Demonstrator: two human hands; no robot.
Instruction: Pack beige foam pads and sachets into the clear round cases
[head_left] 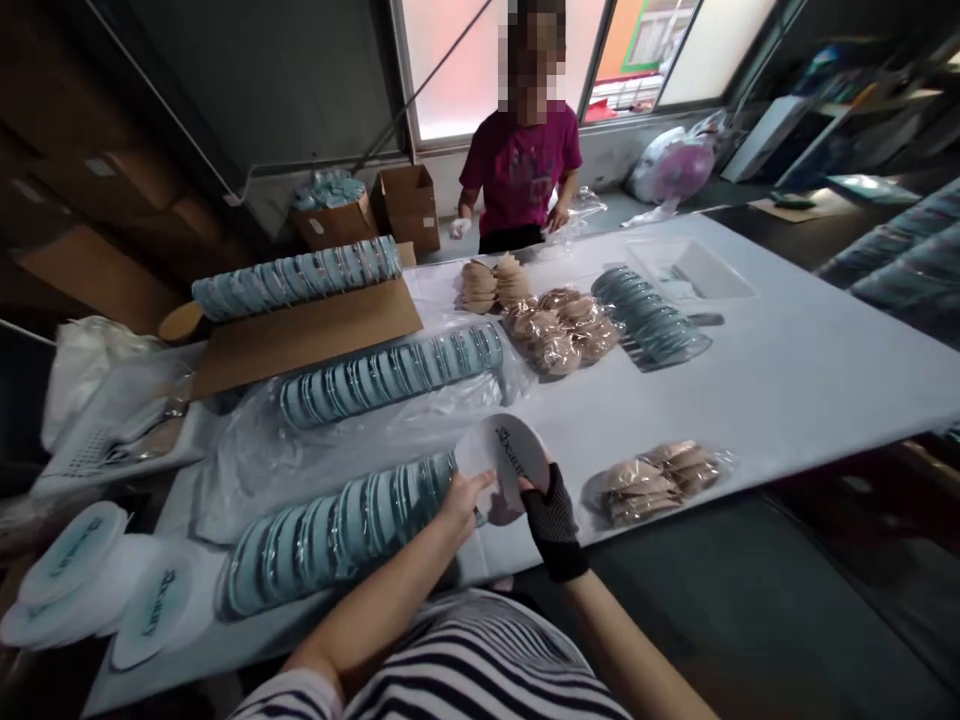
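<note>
Round white card (510, 455), marked with dark lettering, held in both hands above the near side of the white table (817, 370). The bare left hand (463, 497) is nearly closed on the card's lower left margin, a finger lying along its face. The right hand (553, 515), in a black mesh glove (its fingertips exposed), is curled closed about the lower right margin; its fingers behind the card are hidden. The card's upper rim is free of both hands.

To the left, the front row of blue discs (337, 535) runs beside the left forearm, its right end partly covered in this view by the card and the left hand; contact with the card cannot be judged. Beyond it lies the middle row of blue discs (394, 375), with clear plastic film (247, 460) spread around its left end. To the right, a bag of tan pads (660, 483) lies near the table's front edge, just beside the gloved hand. White tabletop shows between this bag and the larger tan bundle (562, 332) farther back, and extends broadly rightward past the white tray (739, 285). A co-worker (525, 175) in a magenta shirt is at the far edge.
</note>
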